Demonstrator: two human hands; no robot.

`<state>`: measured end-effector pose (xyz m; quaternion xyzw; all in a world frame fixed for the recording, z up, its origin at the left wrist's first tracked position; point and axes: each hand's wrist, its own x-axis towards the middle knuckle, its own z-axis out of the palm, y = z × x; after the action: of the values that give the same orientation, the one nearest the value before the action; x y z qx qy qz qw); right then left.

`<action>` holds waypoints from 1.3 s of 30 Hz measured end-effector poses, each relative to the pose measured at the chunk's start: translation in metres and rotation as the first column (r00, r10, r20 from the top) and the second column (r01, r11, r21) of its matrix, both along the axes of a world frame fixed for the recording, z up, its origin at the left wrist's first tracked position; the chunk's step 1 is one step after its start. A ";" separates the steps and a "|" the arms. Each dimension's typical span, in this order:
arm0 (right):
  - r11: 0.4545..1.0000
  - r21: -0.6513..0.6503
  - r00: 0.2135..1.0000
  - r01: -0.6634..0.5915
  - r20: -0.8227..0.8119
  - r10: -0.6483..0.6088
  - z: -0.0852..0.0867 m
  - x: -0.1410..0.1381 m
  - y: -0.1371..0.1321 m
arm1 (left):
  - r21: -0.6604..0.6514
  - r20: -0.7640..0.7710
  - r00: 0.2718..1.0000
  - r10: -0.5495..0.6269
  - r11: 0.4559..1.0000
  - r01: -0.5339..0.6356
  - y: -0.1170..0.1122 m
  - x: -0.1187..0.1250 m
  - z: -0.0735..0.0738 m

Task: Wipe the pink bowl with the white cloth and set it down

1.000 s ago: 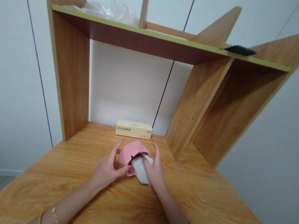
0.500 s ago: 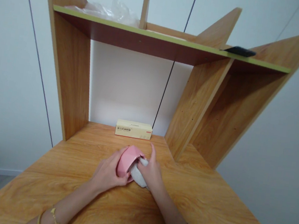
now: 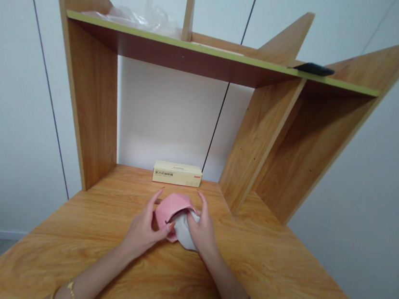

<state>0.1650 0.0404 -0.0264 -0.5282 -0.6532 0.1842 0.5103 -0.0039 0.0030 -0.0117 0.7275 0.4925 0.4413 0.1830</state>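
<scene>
A pink pouch-like item (image 3: 172, 208) with a dark-lined opening is held just above or on the wooden desk. My left hand (image 3: 143, 230) grips its left side, thumb at the edge of the opening and index finger lifted. Out of the opening, toward the right, comes a pale grey, soft-looking bundle (image 3: 184, 237). My right hand (image 3: 204, 231) is closed on that bundle, with the index finger raised and some fingertips hidden inside the pouch. What the bundle is exactly I cannot make out.
Behind my hands a cream carton (image 3: 177, 174) stands at the back of the wooden desk (image 3: 154, 284). Wooden shelving (image 3: 94, 102) frames it. On the upper shelf lie a clear plastic bag (image 3: 146, 20) and a flat dark object (image 3: 314, 69).
My left hand's grip has shifted: its index finger has lifted off the pink pouch and its thumb sits further over the opening. The pouch has turned slightly. My right hand stays on the grey bundle.
</scene>
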 end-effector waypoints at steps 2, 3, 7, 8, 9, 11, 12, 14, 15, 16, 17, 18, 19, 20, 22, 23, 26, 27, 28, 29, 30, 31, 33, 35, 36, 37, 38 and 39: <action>0.999 -0.001 0.992 -0.035 -0.118 0.035 -0.004 -0.001 0.004 | 0.005 0.045 0.999 -0.008 1.000 0.008 0.000 0.004 -0.004; 0.998 0.008 0.985 -0.057 -0.163 0.058 -0.006 -0.001 0.006 | 0.019 0.048 0.999 -0.022 1.000 0.021 0.001 0.007 -0.006; 0.995 -0.003 0.978 -0.099 -0.186 0.096 -0.009 -0.003 0.009 | 0.049 0.046 0.998 -0.037 0.998 0.035 0.001 0.010 -0.009; 0.996 -0.028 0.987 -0.090 -0.139 0.085 -0.008 -0.003 0.008 | 0.046 0.025 0.999 -0.021 0.999 0.020 0.001 0.008 -0.008; 0.996 -0.056 0.996 -0.068 -0.066 0.064 -0.005 -0.003 0.007 | 0.040 -0.013 1.000 0.001 0.999 0.000 0.001 0.007 -0.006; 0.995 -0.103 0.990 0.007 0.140 0.007 0.001 -0.002 0.003 | 0.031 -0.121 0.992 0.040 0.999 -0.037 0.000 0.002 -0.002; 0.993 -0.111 0.968 0.048 0.251 -0.019 0.005 -0.001 0.001 | 0.029 -0.176 0.983 0.048 0.999 -0.044 -0.001 0.000 0.001; 0.992 -0.075 0.901 0.106 0.430 -0.064 0.011 0.002 -0.003 | 0.033 -0.266 0.963 0.041 0.999 -0.034 -0.003 -0.002 0.005; 0.993 -0.037 0.870 0.116 0.485 -0.083 0.014 0.004 -0.004 | 0.035 -0.297 0.954 0.032 0.999 -0.022 -0.004 -0.003 0.007; 0.994 0.005 0.849 0.110 0.520 -0.097 0.015 0.005 -0.005 | 0.038 -0.319 0.948 0.023 0.999 -0.011 -0.004 -0.003 0.008; 0.994 0.043 0.836 0.097 0.539 -0.104 0.016 0.006 -0.006 | 0.044 -0.330 0.944 0.017 0.999 -0.002 -0.004 -0.003 0.008; 0.994 0.073 0.832 0.079 0.544 -0.107 0.015 0.007 -0.006 | 0.057 -0.331 0.944 0.013 0.998 0.006 -0.004 -0.004 0.008; 0.994 0.094 0.836 0.059 0.539 -0.100 0.014 0.008 -0.006 | 0.073 -0.327 0.945 0.007 0.997 0.018 -0.004 -0.004 0.007; 0.994 0.107 0.847 0.037 0.525 -0.088 0.013 0.008 -0.006 | 0.093 -0.317 0.948 0.004 0.995 0.027 -0.003 -0.003 0.007; 0.992 0.122 0.879 0.010 0.473 -0.067 0.009 0.009 -0.005 | 0.127 -0.275 0.961 0.020 0.992 0.016 -0.002 -0.003 0.005; 0.992 0.123 0.900 0.009 0.431 -0.062 0.008 0.009 -0.005 | 0.130 -0.241 0.970 0.039 0.991 -0.007 -0.001 -0.002 0.005; 0.997 0.068 0.973 0.031 0.227 -0.045 0.002 0.007 -0.001 | 0.076 -0.131 0.987 0.094 0.993 -0.085 0.000 0.001 0.002; 0.999 0.043 0.990 0.022 0.138 -0.027 0.000 0.005 0.001 | 0.043 -0.106 0.991 0.084 0.996 -0.080 0.000 0.002 0.000; 1.000 0.028 0.999 -0.001 0.054 -0.001 -0.002 0.003 0.002 | 0.017 -0.080 0.995 0.058 0.998 -0.057 0.001 0.004 -0.002; 0.999 0.025 0.999 -0.033 -0.014 0.033 -0.004 0.001 0.004 | 0.003 -0.052 0.998 0.029 1.000 -0.028 0.001 0.005 -0.004; 0.997 0.031 0.996 -0.068 -0.060 0.069 -0.006 0.000 0.005 | 0.002 -0.025 1.000 0.000 1.000 0.000 0.001 0.005 -0.005; 0.995 0.037 0.991 -0.098 -0.083 0.101 -0.007 -0.002 0.006 | 0.006 -0.005 1.000 -0.017 1.000 0.017 0.001 0.005 -0.006; 0.993 0.014 0.991 -0.114 -0.064 0.115 -0.006 -0.004 0.006 | 0.006 -0.006 1.000 0.001 1.000 -0.001 0.002 0.004 -0.005; 0.997 -0.055 0.998 -0.051 0.038 0.053 -0.003 -0.004 0.003 | -0.020 -0.086 0.995 0.045 0.999 -0.047 0.001 0.001 -0.001; 0.997 -0.082 0.993 0.001 0.118 0.009 0.000 -0.003 0.001 | -0.031 -0.140 0.988 0.058 0.998 -0.062 0.000 0.000 0.001; 0.994 -0.092 0.978 0.052 0.208 -0.032 0.003 -0.002 0.000 | -0.031 -0.193 0.979 0.064 0.997 -0.071 -0.002 -0.001 0.004; 0.992 -0.082 0.953 0.093 0.295 -0.065 0.006 -0.001 -0.002 | -0.027 -0.242 0.968 0.066 0.997 -0.074 -0.003 -0.002 0.006; 0.991 -0.056 0.926 0.119 0.366 -0.091 0.008 0.001 -0.004 | -0.021 -0.281 0.958 0.064 0.997 -0.072 -0.004 -0.002 0.008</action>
<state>0.1656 0.0368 -0.0185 -0.6068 -0.6993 0.0811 0.3691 -0.0060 -0.0012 -0.0038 0.7623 0.5449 0.3323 0.1073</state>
